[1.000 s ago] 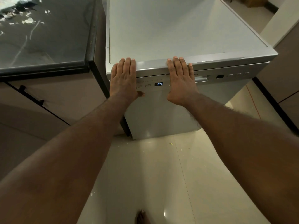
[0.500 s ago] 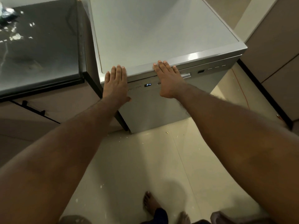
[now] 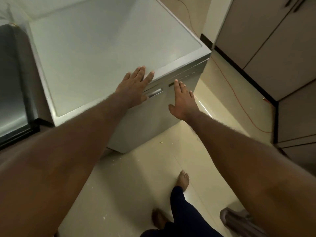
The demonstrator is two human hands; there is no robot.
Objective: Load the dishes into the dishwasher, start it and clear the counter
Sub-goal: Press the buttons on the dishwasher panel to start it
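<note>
At the far left, only a dim strip of the dark counter [image 3: 12, 82] shows, cut off by the frame edge, so we cannot see what lies on it. Beside it stands the dishwasher [image 3: 102, 57] with its pale top bare and its door closed, which hides the racks and any dishes inside.

Our left hand [image 3: 135, 88] lies flat over the front edge of the top. Its fingers are straight and slightly spread, its thumb hangs down the door front, and it grips nothing. Our left forearm covers the left part of the control strip.

Just right of that thumb is the recessed door handle [image 3: 154, 93]. Our right hand [image 3: 183, 98] is at the door front beyond it, fingers straight and together, holding nothing. Its fingertips reach a dark slot in the control strip, perhaps touching it; the blur leaves this unclear.

On the pale floor tiles [image 3: 136, 177] we see a crumb [image 3: 161, 142], one bare foot [image 3: 183, 179] and, at right, an orange cord [image 3: 239, 103] running along the cabinets [image 3: 273, 48].

A second ago, both hands lay side by side on the front edge, with the lit display between them. The view has since swung right, the display has dropped out of sight, and our right hand has moved past the handle.
</note>
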